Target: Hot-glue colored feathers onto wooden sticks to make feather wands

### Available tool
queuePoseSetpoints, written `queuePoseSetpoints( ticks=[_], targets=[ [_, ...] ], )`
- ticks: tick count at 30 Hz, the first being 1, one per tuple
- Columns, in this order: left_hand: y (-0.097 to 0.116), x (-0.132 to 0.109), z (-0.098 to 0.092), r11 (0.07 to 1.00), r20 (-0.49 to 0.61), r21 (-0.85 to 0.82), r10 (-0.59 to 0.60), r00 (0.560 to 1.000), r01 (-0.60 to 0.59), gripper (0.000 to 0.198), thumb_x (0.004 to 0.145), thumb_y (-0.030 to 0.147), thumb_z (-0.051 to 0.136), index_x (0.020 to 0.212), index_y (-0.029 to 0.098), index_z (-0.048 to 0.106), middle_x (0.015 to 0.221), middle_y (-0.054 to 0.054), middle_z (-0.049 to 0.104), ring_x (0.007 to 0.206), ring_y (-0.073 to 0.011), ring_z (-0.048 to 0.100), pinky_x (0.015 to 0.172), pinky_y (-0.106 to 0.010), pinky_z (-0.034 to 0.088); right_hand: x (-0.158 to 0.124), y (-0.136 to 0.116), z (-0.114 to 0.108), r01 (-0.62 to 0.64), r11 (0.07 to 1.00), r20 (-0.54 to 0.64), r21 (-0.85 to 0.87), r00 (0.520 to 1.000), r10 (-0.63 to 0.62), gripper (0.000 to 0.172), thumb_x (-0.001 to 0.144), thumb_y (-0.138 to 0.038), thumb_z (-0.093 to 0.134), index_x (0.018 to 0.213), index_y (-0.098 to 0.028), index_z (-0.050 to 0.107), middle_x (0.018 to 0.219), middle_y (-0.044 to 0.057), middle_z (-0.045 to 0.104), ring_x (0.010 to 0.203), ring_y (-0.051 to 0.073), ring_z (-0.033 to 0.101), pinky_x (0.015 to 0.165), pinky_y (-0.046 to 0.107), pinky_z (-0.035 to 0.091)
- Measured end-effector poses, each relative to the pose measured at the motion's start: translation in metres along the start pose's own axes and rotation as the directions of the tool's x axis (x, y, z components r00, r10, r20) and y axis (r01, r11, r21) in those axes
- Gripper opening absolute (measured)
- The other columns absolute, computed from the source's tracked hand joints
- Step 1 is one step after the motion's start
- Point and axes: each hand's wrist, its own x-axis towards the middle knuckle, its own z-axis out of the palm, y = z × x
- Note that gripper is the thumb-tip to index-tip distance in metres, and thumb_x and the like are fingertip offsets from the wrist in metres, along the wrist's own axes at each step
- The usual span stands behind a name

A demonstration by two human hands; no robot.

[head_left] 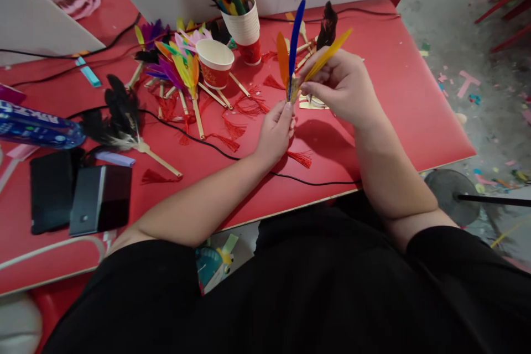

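Note:
My left hand is closed around the handle of a small feather fan whose pale head shows above the fingers. An orange feather and a blue feather stand upright from that head. Between the fingertips of my right hand is a yellow feather, slanting up to the right, its lower end close to the fan head. Whether it touches the head I cannot tell. A dark feather shows behind my right hand. Beneath the hands lies a pale flat piece, partly hidden.
Feather fans with red tassels lie in a pile left of my hands. Behind them stand a paper cup and stacked cups holding feathers. A black fan, bottle and phones lie left. A black cable crosses the red table.

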Motion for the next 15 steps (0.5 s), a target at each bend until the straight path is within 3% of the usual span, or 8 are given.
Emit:
queuePoseSetpoints(
  ticks=[4,9,15],
  targets=[
    [-0.002,-0.001,-0.002,0.997,0.01,0.073,-0.009,1.0,0.008,0.049,0.119,0.061,0.079,0.092,0.023,0.063,0.072,0.006,0.047,0.052,-0.0073,0.037,0.046,-0.021,0.028,-0.001,0.011,-0.004,-0.011,1.0,-0.004,-0.025,1.0,0.011,0.038,0.104,-0.053,0.098,0.124,-0.029,0.077,0.114,0.005,0.084,0.106,0.027,0.085,0.092,0.043,0.08],
    [-0.007,-0.001,-0.009,0.987,0.073,0.148,0.046,0.996,-0.056,0.046,0.117,0.07,0.078,0.107,0.025,0.073,0.078,0.004,0.055,0.055,-0.0082,0.041,0.046,-0.021,0.03,-0.001,0.019,-0.007,-0.026,1.0,-0.005,0.014,1.0,0.026,0.045,0.102,-0.054,0.101,0.128,-0.029,0.075,0.114,0.005,0.079,0.098,0.026,0.083,0.085,0.043,0.077],
    [-0.006,0.0,-0.014,0.959,0.09,0.255,0.1,0.991,-0.12,0.041,0.118,0.067,0.077,0.118,0.026,0.081,0.079,0.001,0.058,0.062,-0.0132,0.049,0.054,-0.027,0.036,0.0,0.017,-0.007,-0.04,0.998,-0.041,-0.048,0.998,0.039,0.043,0.098,-0.055,0.102,0.116,-0.027,0.076,0.098,0.004,0.074,0.099,0.028,0.08,0.086,0.045,0.074]
  ],
)
